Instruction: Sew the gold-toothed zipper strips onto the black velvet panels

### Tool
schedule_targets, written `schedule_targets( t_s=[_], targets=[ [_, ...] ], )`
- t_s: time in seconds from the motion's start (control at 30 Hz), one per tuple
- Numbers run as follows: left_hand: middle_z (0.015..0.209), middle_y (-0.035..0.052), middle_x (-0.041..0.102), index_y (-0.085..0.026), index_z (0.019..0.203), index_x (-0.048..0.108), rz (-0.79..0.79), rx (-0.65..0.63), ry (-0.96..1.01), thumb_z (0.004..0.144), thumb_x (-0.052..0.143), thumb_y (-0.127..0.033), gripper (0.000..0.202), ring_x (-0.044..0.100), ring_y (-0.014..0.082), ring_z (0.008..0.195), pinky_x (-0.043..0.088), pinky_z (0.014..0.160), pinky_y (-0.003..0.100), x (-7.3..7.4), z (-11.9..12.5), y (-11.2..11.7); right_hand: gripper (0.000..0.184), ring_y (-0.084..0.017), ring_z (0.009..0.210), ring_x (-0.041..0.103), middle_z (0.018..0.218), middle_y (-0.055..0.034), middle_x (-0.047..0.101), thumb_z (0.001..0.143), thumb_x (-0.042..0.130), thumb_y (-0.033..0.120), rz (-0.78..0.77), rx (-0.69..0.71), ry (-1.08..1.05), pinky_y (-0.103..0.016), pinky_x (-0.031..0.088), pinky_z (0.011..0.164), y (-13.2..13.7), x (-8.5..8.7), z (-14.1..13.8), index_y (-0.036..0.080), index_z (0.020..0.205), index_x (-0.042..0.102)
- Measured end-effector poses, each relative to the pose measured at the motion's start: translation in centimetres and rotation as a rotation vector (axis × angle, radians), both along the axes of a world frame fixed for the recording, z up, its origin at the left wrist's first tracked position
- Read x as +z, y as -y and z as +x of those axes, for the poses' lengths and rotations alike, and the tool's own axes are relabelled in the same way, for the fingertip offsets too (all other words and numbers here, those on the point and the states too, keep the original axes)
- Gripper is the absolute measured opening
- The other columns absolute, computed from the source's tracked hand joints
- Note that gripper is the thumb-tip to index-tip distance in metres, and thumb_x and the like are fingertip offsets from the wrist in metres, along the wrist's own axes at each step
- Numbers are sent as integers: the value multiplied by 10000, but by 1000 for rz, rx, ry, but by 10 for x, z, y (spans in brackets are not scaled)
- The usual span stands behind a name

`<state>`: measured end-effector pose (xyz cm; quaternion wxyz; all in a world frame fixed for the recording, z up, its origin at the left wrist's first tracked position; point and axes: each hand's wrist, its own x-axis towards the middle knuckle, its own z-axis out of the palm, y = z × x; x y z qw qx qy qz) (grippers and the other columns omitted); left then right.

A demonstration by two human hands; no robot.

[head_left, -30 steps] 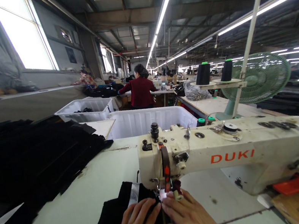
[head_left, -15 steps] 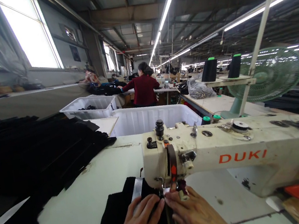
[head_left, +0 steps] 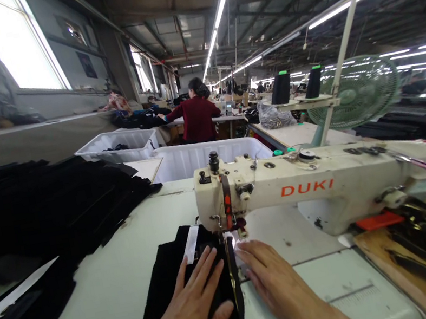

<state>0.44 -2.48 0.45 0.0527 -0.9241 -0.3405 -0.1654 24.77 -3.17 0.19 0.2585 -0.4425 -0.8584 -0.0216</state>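
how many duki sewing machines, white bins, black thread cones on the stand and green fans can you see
DUKI sewing machine: 1
White bins: 2
Black thread cones on the stand: 2
Green fan: 1
Total: 6

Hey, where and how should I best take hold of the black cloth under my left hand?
Probably pinch the black cloth along its left edge, coming from the left. It lies fairly flat on the pale table with that edge uncovered, while your left hand covers its middle and the sewing machine crowds its far right end.
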Motion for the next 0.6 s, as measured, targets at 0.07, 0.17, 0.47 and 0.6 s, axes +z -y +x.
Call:
schedule_targets(
  t_s=[0.07,0.17,0.47,0.6],
  targets=[
    [1562,124,363,-174,1583,231,46,-34,-10,1021,523,-310,648,350,305,1428,281,1153,519,-6,-1,28,441,-225,1232,584,1312,-134,624,908,419,52,24,33,-67,-383,495,1050,32,-7,3,145,1326,522],
    [1503,77,471,-200,1594,200,114,-106,36,1005,454,-146,644,440,248,1379,260,1174,444,-20,-7,62,405,-177,1229,582,1276,-81,661,915,433,39,116,159,-35,-312,439,1098,72,-28,2,167,1285,539],
    [1329,-59,646,-353,1409,561,-482,164,502,1060,405,-369,383,618,243,1219,470,1052,379,30,-29,57,644,-312,1001,625,1181,-139,634,847,691,364,23,-19,-60,-469,537,904,94,-41,-41,193,1422,456],
    [1274,-38,685,-321,1370,611,-543,236,579,1036,439,-474,406,636,272,1181,455,1068,391,50,-24,51,732,-369,1240,521,1417,-183,502,819,727,305,-40,-111,-101,-518,465,1021,92,-31,-55,192,1468,406]
  ],
)
